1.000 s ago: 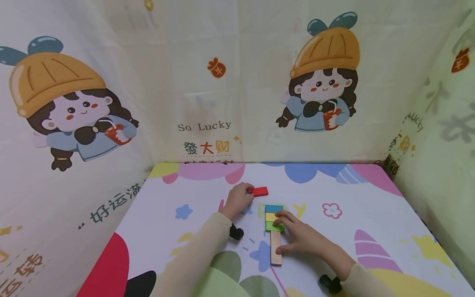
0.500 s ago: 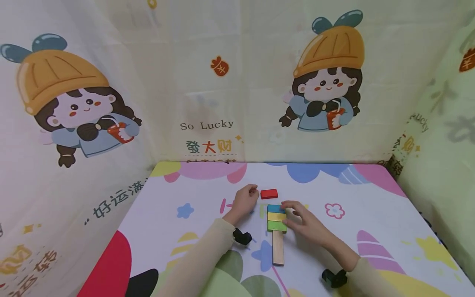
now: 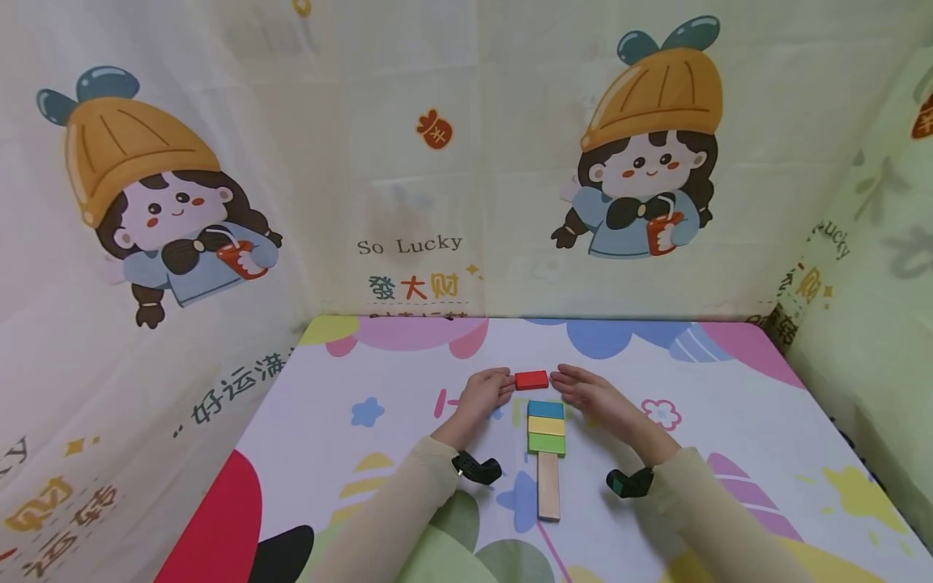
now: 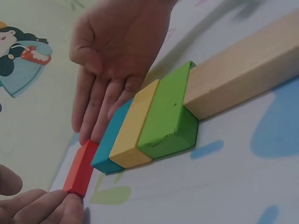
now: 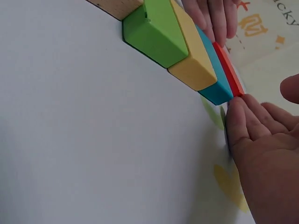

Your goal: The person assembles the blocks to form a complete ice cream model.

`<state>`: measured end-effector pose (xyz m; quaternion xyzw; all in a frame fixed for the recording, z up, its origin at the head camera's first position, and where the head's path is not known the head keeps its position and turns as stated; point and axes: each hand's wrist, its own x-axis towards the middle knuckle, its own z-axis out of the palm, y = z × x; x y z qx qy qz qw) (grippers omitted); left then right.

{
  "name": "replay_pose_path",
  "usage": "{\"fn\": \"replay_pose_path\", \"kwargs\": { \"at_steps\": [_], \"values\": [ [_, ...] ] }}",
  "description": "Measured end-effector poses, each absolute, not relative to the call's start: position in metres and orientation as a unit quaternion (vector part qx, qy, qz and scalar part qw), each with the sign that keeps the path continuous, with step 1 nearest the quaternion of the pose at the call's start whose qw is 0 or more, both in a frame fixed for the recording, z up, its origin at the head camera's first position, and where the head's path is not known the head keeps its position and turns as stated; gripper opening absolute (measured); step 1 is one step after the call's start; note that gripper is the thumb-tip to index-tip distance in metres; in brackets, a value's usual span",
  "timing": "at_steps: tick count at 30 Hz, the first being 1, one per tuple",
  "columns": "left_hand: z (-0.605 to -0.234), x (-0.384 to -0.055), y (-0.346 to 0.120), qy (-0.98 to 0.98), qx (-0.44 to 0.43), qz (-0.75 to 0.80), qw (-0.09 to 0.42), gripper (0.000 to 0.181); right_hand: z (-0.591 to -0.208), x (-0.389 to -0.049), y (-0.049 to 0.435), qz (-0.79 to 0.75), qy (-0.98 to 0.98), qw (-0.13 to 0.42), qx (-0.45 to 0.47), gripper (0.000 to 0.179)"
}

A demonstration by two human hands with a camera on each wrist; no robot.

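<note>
A red block (image 3: 531,380) lies flat on the table between my two hands. My left hand (image 3: 484,398) has its fingertips right at the block's left end, the fingers fairly straight. From the other side my right hand (image 3: 603,405) reaches in with extended fingers, their tips close to the right end. Just nearer to me, a blue block (image 3: 546,409), a yellow block (image 3: 546,426) and a green block (image 3: 547,444) lie side by side in a column. A long plain wooden block (image 3: 548,487) runs from the green one towards me, like a stem. In the left wrist view, a narrow gap separates the red block (image 4: 80,168) from the blue one.
The tabletop (image 3: 430,453) carries a printed pattern of stars, flowers and coloured shapes. A patterned cloth (image 3: 510,186) hangs behind it and on both sides. Black wrist cameras sit on the left wrist (image 3: 477,469) and the right wrist (image 3: 631,483).
The red block has shifted right, to just beyond the column. My left hand has let go of it and straightened its fingers. My right hand has moved from the column to the red block's right end.
</note>
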<state>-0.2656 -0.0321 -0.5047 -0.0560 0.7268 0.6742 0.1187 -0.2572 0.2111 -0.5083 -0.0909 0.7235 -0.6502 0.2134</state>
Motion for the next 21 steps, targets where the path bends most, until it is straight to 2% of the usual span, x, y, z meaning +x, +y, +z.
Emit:
{"fn": "replay_pose_path", "kwargs": {
  "at_steps": [5,21],
  "values": [
    [-0.508,-0.267,-0.029,0.733,-0.056,0.667,0.120,0.041,-0.512,-0.260,0.210,-0.675,0.696,0.230,-0.080,0.060],
    [-0.511,-0.266,-0.022,0.722,-0.017,0.675,0.153,0.039,-0.516,-0.238,0.218,-0.717,0.661,0.217,-0.043,0.065]
  ]
}}
